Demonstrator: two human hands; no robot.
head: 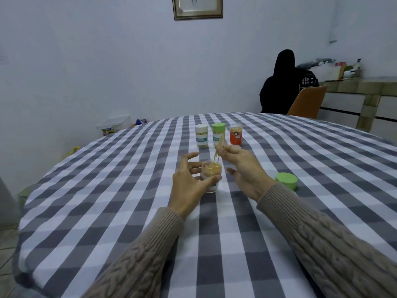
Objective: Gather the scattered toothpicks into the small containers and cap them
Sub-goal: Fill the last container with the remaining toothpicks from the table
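Loading toothpicks into the open jar

Left hand (189, 181) grips the jar (211, 177) at table centre; right hand (240, 166) pinches a toothpick bundle (218, 147) above its mouth. Toothpicks are light, stiff, snappable: hold mid-length.

Four small jars: three with lids on (201, 135) (218, 134) (236, 134), one open jar (211, 176); one loose green lid (286, 180); two hands (189, 181) (245, 168)

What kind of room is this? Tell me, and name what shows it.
Probably a home dining room: a round table under a checked tablecloth, a framed picture on the plain wall, and an orange chair beside a cluttered side counter.
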